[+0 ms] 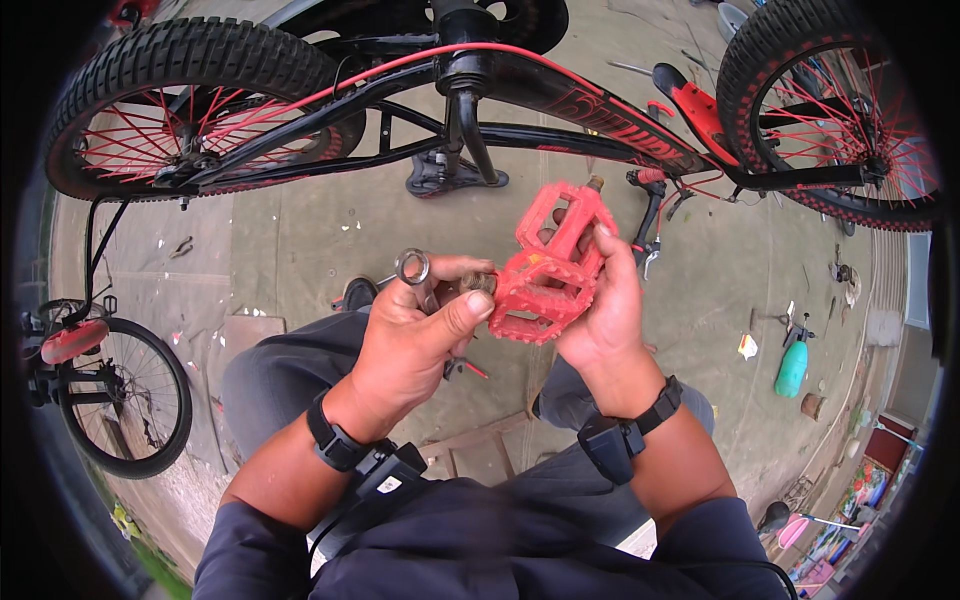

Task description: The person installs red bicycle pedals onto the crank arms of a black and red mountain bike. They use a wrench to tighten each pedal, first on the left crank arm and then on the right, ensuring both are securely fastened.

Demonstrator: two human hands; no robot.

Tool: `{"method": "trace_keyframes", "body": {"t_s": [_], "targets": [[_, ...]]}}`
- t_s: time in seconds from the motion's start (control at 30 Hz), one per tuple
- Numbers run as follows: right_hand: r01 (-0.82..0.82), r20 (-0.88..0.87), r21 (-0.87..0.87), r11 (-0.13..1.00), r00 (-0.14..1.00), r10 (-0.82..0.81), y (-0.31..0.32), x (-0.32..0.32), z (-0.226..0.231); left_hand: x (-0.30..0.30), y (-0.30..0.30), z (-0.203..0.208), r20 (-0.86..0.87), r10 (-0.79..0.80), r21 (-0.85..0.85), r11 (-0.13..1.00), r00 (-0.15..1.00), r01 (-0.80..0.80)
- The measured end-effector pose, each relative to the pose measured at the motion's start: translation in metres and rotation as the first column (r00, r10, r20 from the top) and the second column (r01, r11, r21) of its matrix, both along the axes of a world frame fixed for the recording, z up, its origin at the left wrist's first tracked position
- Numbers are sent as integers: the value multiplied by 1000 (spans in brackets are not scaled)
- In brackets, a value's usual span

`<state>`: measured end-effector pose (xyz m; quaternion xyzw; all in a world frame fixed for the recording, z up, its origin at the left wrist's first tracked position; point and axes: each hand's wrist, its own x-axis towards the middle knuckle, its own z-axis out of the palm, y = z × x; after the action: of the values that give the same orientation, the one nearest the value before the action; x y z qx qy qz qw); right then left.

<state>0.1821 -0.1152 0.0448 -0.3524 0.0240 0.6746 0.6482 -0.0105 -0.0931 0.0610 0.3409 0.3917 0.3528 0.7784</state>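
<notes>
Two red plastic bicycle pedals, an upper one (575,238) and a lower one (541,297), rest together in my right hand (607,315). Its fingers wrap round them from the right, with the thumb on top. My left hand (415,335) grips a metal ring spanner (413,266), whose round end stands up above the fingers. With thumb and forefinger the same hand pinches the threaded axle end (480,283) of the lower pedal. On the upper pedal a short axle end (596,184) points away from me. Most of the spanner's handle is hidden by the left hand.
A black and red bicycle (520,85) stands upside down across the far side, its saddle (440,172) on the floor. Another bicycle's wheel (125,395) is at left. At right are a turquoise bottle (791,368) and scattered small items. A wooden frame (480,450) lies between my legs.
</notes>
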Motion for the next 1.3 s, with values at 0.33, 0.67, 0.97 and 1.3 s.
{"method": "trace_keyframes", "body": {"t_s": [0.33,0.67,0.97,1.3], "targets": [[-151,201,69,986,970,134,-7,-4,-11,-7,11,5,35,2,-45,999,999,0],[-224,255,78,972,947,198,-8,-4,-5,-10,14,6,64,-5,-52,999,998,9],[-426,305,236,874,886,349,0,-2,2,-7,15,10,77,37,-26,999,996,-35],[-436,168,178,882,897,410,-3,-8,-7,-10,17,13,84,2,-60,998,996,3]]}}
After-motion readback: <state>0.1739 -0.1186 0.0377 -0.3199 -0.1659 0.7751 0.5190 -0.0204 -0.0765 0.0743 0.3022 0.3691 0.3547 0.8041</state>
